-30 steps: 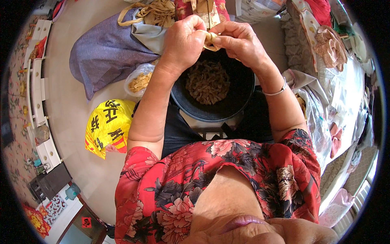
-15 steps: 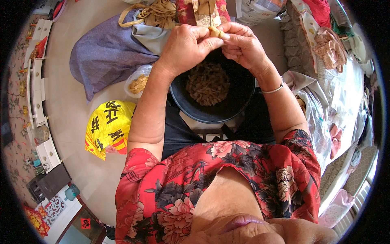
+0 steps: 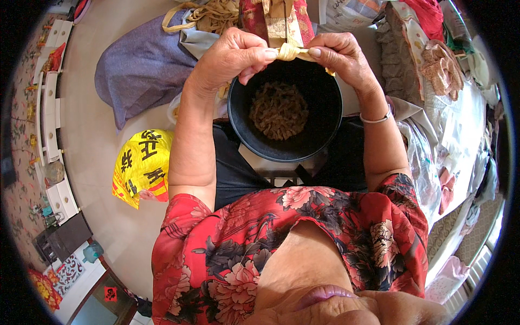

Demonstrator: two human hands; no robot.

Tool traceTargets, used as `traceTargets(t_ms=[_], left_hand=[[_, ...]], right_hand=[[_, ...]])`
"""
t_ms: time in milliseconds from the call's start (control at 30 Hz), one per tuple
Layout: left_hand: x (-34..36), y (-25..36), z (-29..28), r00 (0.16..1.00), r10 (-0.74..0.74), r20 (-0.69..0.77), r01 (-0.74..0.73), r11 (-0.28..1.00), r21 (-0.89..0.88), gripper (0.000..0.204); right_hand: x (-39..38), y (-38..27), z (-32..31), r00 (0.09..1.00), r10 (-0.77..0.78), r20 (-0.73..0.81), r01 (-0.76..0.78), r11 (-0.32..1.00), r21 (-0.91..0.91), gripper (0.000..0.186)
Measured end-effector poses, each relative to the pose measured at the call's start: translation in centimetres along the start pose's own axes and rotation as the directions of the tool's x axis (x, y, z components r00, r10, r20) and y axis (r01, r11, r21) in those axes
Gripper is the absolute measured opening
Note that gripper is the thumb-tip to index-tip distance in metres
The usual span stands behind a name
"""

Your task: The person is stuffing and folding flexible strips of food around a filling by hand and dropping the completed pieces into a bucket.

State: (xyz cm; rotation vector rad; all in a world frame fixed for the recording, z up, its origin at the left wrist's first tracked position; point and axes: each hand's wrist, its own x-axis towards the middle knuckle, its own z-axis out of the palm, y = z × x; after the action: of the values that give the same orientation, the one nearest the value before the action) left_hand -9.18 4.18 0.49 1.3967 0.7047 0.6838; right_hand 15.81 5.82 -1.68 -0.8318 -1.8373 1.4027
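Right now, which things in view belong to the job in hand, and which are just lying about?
Seemingly in the job:
- knotted pale strip, pinched between left grip and right grip
- black tub below
- brown pieces inside it
- loose strips, similar in colour

Probably just lying about:
- yellow bag
- crumpled brownish cloth
- clear plastic

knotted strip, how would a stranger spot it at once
Find the round black basin. By its far edge, a pale yellow strip stretches between left hand and right hand. Being held, with one bulky knot, distinguishes it from the tangled strips.
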Motion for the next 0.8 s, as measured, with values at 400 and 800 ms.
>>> traceTargets(t_ms=[400, 800], left_hand=[[1.6, -1.8, 2.6, 0.998, 0.062, -0.020, -0.031, 0.727, 0.686, 0.024], [4.1, -4.1, 0.5, 0.922, 0.224, -0.316, 0.146, 0.554, 0.819, 0.020]], right_hand=[[0.2, 0.3, 1.6, 0.985, -0.159, 0.060, 0.170, 0.932, -0.321, 0.011], [2.0, 2.2, -0.7, 0.976, -0.164, -0.143, 0.059, 0.832, -0.552, 0.012]])
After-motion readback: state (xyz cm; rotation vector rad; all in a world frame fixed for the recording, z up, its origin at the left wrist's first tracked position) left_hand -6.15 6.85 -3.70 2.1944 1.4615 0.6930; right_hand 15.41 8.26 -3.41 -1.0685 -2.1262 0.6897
